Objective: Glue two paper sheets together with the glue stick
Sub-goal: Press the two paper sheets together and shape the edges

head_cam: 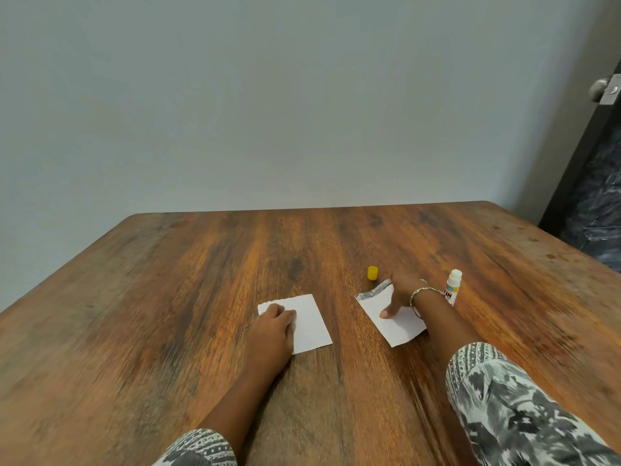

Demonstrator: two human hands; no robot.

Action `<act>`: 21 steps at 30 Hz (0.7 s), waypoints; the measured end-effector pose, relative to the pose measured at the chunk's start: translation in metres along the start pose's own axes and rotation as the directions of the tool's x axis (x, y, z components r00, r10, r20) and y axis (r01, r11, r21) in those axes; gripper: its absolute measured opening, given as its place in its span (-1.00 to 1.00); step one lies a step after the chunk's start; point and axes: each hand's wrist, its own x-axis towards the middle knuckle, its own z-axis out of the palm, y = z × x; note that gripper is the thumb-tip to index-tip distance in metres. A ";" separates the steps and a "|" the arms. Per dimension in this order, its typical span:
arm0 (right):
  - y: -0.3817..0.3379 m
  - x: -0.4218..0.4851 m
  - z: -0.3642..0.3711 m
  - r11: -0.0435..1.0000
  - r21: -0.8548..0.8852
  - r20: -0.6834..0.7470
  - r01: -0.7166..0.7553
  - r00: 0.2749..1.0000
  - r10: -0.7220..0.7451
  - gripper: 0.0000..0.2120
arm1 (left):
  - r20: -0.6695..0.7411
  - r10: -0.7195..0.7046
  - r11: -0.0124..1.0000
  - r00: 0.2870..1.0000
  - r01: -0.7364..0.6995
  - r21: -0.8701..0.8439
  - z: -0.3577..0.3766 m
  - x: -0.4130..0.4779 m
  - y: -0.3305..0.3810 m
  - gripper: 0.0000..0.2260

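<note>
Two small white paper sheets lie on the wooden table (302, 250). My left hand (272, 326) rests curled on the left edge of the left sheet (311, 326), pressing it down. My right hand (400, 294) lies on the right sheet (400, 326), thumb pressed on its middle, fingers at its far edge, where the corner is lifted and shows a printed grey underside (376, 291). The uncapped white glue stick (453, 286) stands upright just right of my right wrist. Its yellow cap (372, 273) stands apart on the table behind the right sheet.
The table's far edge meets a pale wall. A dark door with a metal knob (601, 90) stands at the far right. A bracelet (424, 292) hangs on my right wrist. Patterned sleeves cover both forearms near the bottom.
</note>
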 end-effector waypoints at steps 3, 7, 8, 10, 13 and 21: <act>-0.001 -0.004 0.003 1.000 0.025 0.005 0.017 1.000 -0.017 -0.30 | -0.030 0.004 1.000 1.000 -0.004 0.015 -0.002 -0.003 0.002 -0.75; 0.002 -0.008 0.006 0.997 0.072 0.016 0.015 1.000 -0.016 -0.30 | -0.094 0.050 0.996 0.994 -0.043 0.074 -0.002 -0.007 0.004 -0.81; 0.003 -0.009 0.007 0.997 0.082 0.011 0.014 1.000 -0.015 -0.30 | -0.093 0.050 0.995 0.994 -0.042 0.090 -0.002 -0.008 0.005 -0.79; 0.003 -0.011 0.010 0.993 0.118 -0.011 0.026 1.000 -0.025 -0.35 | -0.078 0.043 0.994 0.996 -0.035 0.102 -0.001 -0.010 0.005 -0.72; 0.001 -0.016 0.014 0.978 0.207 -0.056 0.036 0.998 -0.025 -0.38 | -0.076 0.068 0.992 0.995 -0.060 0.109 -0.004 -0.011 0.008 -0.70; -0.024 -0.047 0.005 0.951 0.232 -0.438 0.206 0.895 -0.087 -0.49 | -0.230 -0.088 0.955 0.969 0.016 -0.295 -0.007 -0.005 0.033 -0.90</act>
